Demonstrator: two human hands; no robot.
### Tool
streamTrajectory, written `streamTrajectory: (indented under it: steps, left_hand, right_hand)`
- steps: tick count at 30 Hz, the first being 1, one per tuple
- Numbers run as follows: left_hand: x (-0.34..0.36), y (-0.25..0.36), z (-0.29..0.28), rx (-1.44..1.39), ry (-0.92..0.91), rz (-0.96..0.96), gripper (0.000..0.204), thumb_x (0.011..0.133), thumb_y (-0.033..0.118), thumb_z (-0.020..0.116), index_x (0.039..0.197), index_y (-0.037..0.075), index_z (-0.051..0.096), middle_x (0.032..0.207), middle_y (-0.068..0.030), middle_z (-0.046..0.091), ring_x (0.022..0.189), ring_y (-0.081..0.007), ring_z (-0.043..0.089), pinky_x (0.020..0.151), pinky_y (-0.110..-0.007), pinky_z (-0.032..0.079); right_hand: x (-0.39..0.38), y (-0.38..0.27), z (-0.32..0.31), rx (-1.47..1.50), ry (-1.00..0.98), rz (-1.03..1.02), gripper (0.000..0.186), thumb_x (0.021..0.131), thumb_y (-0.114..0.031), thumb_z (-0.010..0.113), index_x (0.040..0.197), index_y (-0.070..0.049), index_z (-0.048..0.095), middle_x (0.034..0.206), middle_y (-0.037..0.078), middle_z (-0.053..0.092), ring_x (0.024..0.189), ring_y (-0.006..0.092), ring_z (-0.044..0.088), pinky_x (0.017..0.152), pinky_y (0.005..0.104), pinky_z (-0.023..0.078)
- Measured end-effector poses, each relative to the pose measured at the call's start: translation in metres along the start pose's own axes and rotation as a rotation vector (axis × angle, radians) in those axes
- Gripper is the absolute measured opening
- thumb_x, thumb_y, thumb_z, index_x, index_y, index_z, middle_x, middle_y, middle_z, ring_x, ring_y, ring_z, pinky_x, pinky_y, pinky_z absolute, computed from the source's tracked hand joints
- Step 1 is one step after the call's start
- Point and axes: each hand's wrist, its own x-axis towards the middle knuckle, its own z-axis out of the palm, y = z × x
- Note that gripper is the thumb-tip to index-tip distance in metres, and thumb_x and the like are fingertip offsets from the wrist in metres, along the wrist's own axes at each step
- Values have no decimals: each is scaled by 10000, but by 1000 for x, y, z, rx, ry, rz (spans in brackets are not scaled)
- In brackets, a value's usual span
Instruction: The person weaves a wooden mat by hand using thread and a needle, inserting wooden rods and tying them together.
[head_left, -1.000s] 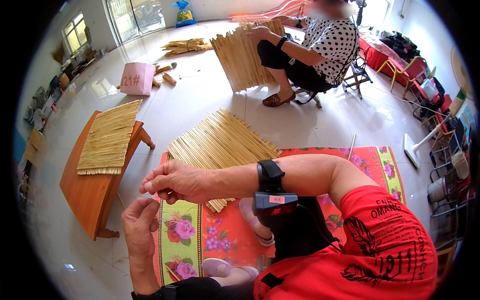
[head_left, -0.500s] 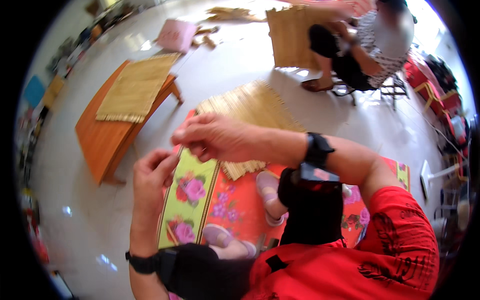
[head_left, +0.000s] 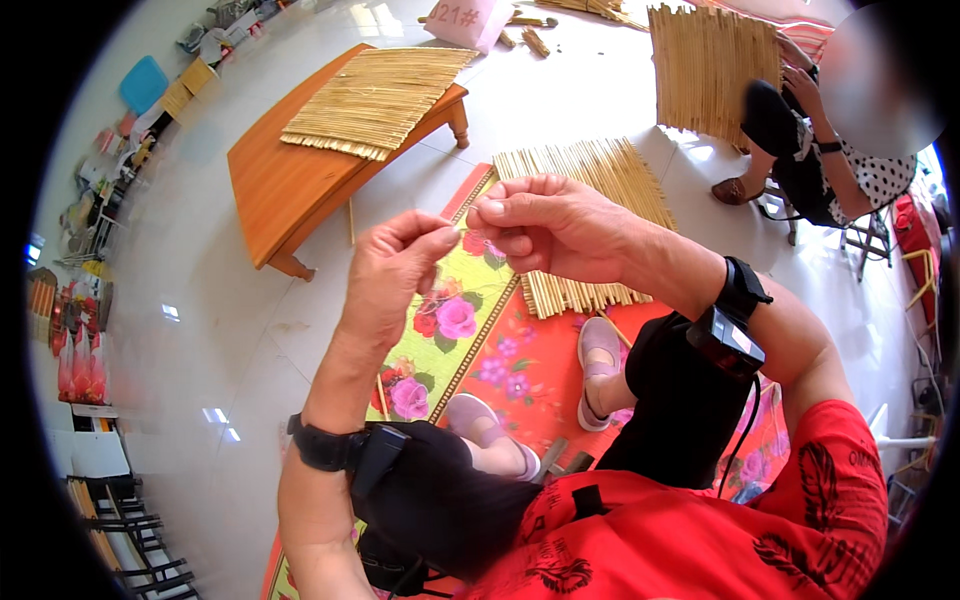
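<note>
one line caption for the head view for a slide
Left hand and right hand pinch fingertips together above a woven straw mat.

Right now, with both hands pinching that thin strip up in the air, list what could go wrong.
1. The thin pale strip is held only by the fingertips of the left hand and right hand; it could slip and drop onto the flowered mat.
2. It looks slender, so a hard pull might snap it.
3. The woven reed mat lies just beyond the feet; a shifted shoe could crush its edge.
</note>
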Motion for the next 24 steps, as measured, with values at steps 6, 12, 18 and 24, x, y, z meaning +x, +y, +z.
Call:
streamTrajectory:
  steps: [6,12,18,24]
  left_hand:
    - [-3,1,19,44,-127,68,59,869,66,662,908,24,676,704,36,593,512,1,402,447,-159,298]
    - [-1,4,15,-19,-116,50,55,879,73,653,876,20,664,671,46,568,499,-2,385,443,-156,298]
    - [1,5,6,-60,-73,12,72,882,99,656,843,39,649,649,52,568,488,1,380,439,-151,306]
    - [3,1,7,-42,-109,-19,69,878,93,657,841,35,649,653,48,571,487,-2,382,440,-154,312]
  right_hand:
    - [10,10,-5,-168,139,-186,131,899,-137,645,933,-15,676,813,14,642,633,47,522,533,187,419]
    - [12,12,-11,-1072,351,-431,152,855,-134,659,911,-1,707,859,77,619,732,174,605,672,310,503]
    - [2,11,-9,-1262,204,-514,82,822,-70,686,864,0,698,744,21,532,668,101,535,589,267,424]
    - [0,11,-15,-1175,252,-382,167,759,-150,709,812,7,692,717,91,596,655,183,592,588,323,460]
